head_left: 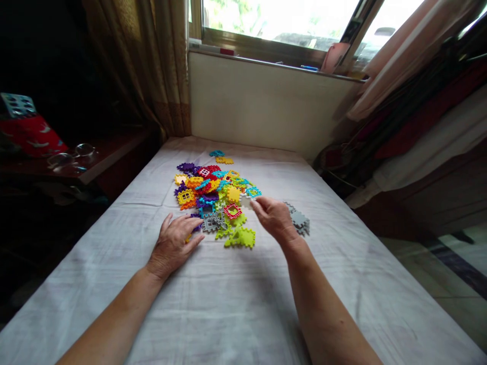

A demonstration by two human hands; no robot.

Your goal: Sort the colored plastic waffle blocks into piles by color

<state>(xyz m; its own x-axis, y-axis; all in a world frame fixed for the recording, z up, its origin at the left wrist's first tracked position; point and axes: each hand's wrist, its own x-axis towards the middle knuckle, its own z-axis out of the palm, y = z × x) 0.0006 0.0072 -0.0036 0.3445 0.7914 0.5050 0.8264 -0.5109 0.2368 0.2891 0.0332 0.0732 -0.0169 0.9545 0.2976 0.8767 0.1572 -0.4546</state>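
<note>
A heap of colourful plastic interlocking tiles (233, 194) with notched edges lies on the bed-like surface. At its near left edge rests my left hand (173, 241), fingers spread, fingertips by a grey window-frame tile (210, 223); a little yellow and purple shows under the fingers. My right hand (274, 215) is at the heap's right side, thumb and fingers pinched on a pale grey tile (246, 202), partly hidden and blurred. Several grey tiles (300, 220) lie apart, just right of that hand. Lime green tiles (241, 237) lie closest to me, between the hands.
A pale sheet (213, 309) covers the surface. Blue (217, 153) and yellow (224, 160) tiles lie behind the heap. Glasses (72, 156) and a red container (32, 134) sit on a dark side table at left. Clothes (429, 137) hang at right; a window (274, 25) is ahead.
</note>
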